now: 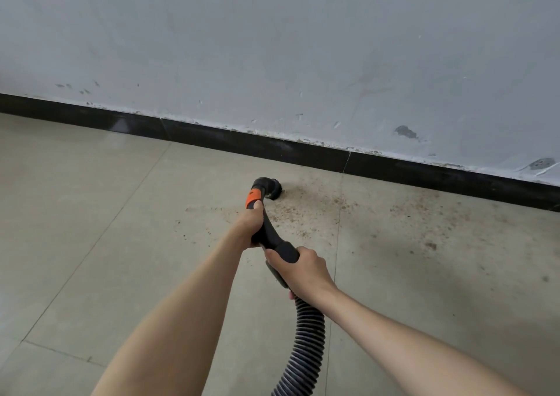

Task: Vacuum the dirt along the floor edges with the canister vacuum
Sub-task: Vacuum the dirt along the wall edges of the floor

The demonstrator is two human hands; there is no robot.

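A black curved vacuum handle [270,232] with an orange band [253,197] ends in a round brush nozzle [271,189] set on the floor near the black skirting. My left hand [252,223] grips the handle just below the orange band. My right hand [303,270] grips the lower cuff where the ribbed grey hose [306,341] joins and runs down out of frame. Brown dirt [306,206] is scattered on the tiles just right of the nozzle, thinning out further right [424,210]. The canister is not in view.
A black skirting board [212,139] runs diagonally along the foot of a scuffed grey wall [272,47]. Beige floor tiles [91,214] with thin joints spread to the left and toward me.
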